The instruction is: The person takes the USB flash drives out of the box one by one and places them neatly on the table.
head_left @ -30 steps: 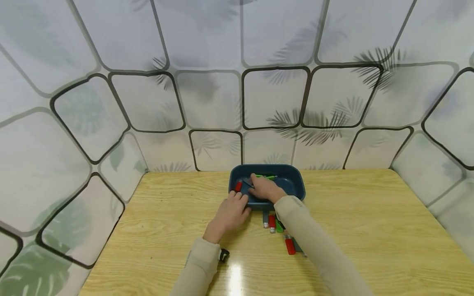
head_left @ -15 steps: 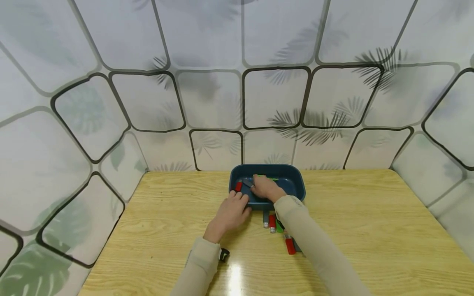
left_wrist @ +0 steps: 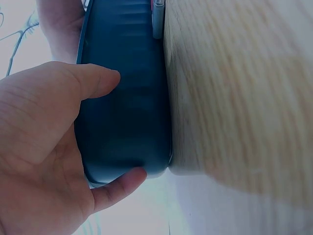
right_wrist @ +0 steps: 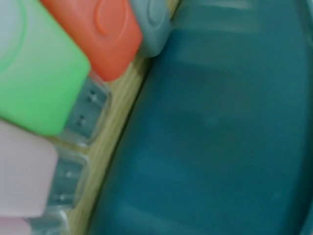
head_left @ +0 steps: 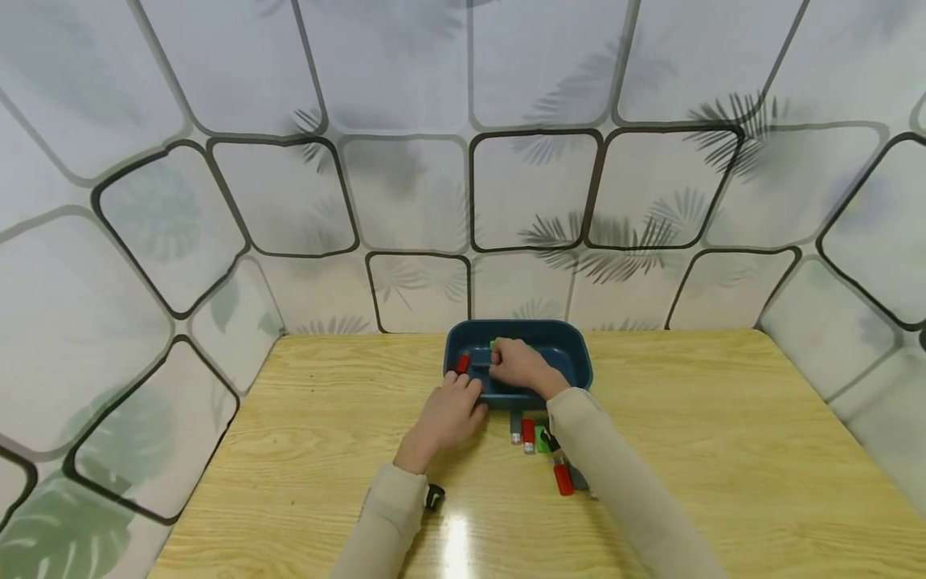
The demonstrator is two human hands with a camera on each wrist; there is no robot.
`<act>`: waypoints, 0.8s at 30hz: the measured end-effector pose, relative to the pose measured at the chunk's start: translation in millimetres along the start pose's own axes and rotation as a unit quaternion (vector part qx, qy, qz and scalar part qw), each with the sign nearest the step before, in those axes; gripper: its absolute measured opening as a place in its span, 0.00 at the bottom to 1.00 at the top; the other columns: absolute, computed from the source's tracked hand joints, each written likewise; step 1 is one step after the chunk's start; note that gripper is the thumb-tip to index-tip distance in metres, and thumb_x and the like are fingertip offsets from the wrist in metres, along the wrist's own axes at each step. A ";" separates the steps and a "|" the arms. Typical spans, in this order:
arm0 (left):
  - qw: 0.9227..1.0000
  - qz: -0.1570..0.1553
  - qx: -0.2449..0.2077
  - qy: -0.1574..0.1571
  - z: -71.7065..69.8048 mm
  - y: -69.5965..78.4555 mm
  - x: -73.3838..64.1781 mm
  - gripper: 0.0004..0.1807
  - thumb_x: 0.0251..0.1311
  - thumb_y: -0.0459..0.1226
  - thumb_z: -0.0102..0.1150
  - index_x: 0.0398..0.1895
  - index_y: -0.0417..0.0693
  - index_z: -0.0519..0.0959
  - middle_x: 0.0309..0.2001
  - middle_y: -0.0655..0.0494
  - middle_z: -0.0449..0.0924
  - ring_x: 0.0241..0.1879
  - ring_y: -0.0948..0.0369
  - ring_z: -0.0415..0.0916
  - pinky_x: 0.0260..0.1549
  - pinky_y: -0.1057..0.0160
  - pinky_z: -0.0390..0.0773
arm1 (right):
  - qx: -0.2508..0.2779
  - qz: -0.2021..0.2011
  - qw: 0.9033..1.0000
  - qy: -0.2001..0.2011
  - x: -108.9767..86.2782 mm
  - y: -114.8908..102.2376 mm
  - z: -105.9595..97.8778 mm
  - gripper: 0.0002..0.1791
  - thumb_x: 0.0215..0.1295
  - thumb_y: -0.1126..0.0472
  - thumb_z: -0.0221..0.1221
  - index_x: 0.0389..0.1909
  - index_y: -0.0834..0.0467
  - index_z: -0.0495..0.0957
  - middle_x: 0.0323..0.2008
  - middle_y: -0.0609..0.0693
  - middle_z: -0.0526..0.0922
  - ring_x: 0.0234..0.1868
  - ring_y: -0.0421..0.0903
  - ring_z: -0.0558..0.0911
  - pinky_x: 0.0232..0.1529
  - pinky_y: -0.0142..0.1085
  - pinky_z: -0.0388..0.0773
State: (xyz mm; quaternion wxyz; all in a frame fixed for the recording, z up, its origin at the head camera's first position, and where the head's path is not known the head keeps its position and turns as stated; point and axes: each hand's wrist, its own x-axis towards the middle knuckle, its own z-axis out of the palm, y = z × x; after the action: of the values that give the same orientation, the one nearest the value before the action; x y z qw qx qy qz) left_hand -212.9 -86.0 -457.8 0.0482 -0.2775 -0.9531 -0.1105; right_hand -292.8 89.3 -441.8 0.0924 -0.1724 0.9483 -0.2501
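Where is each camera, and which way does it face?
Head: on the head, facing forward-down at the blue tray; left hand, right hand and sleeves show.
Left wrist: on that wrist, facing the tray's outer wall; both hands partly show.
Right wrist: on that wrist, facing USB sticks beside the tray; no hand shows.
Wrist views share the tray.

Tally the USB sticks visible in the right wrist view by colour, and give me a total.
Green USB stick: 1
Red USB stick: 1
Grey-blue USB stick: 1
Pale pink USB sticks: 2, the lower one mostly out of the picture
Total: 5
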 end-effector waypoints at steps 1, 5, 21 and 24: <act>1.000 0.001 0.001 0.001 -0.6 -0.1 0.1 0.10 0.71 0.44 0.54 0.41 0.48 0.75 0.38 0.52 0.74 0.38 0.55 0.64 0.30 0.58 0.72 | 0.008 -0.004 1.000 0.010 -1.5 -0.1 -0.7 0.05 0.64 0.63 0.60 0.32 0.56 0.72 0.27 0.49 0.75 0.25 0.45 0.72 0.29 0.37 0.69; 1.000 0.004 0.003 0.005 -1.4 -0.5 0.2 0.10 0.71 0.44 0.55 0.39 0.47 0.75 0.36 0.52 0.74 0.37 0.55 0.64 0.29 0.58 0.72 | 0.041 -0.026 0.998 0.051 -9.5 1.2 -2.0 0.04 0.66 0.63 0.60 0.36 0.57 0.74 0.32 0.49 0.78 0.28 0.44 0.74 0.32 0.37 0.72; 1.000 0.006 0.008 0.008 -5.1 1.7 -0.9 0.10 0.70 0.44 0.56 0.40 0.46 0.75 0.37 0.51 0.75 0.37 0.55 0.65 0.30 0.57 0.73 | 0.156 -0.114 0.956 0.223 -74.6 -9.5 -12.3 0.06 0.69 0.61 0.61 0.43 0.58 0.81 0.37 0.50 0.83 0.26 0.42 0.75 0.29 0.35 0.73; 1.000 0.004 0.005 0.008 -4.0 1.8 -1.2 0.10 0.70 0.44 0.57 0.40 0.46 0.75 0.37 0.51 0.76 0.37 0.55 0.65 0.31 0.57 0.73 | 0.160 -0.125 0.949 0.242 -87.7 -9.2 -11.3 0.07 0.70 0.61 0.61 0.45 0.57 0.81 0.38 0.50 0.83 0.27 0.40 0.75 0.30 0.34 0.73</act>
State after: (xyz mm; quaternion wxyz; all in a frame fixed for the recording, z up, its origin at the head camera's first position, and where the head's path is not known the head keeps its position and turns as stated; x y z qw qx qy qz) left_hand -210.8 -86.1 -453.7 0.0578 -0.2801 -0.9522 -0.1075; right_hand -212.2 119.5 -419.7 -0.1456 -0.2071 0.8606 -0.4420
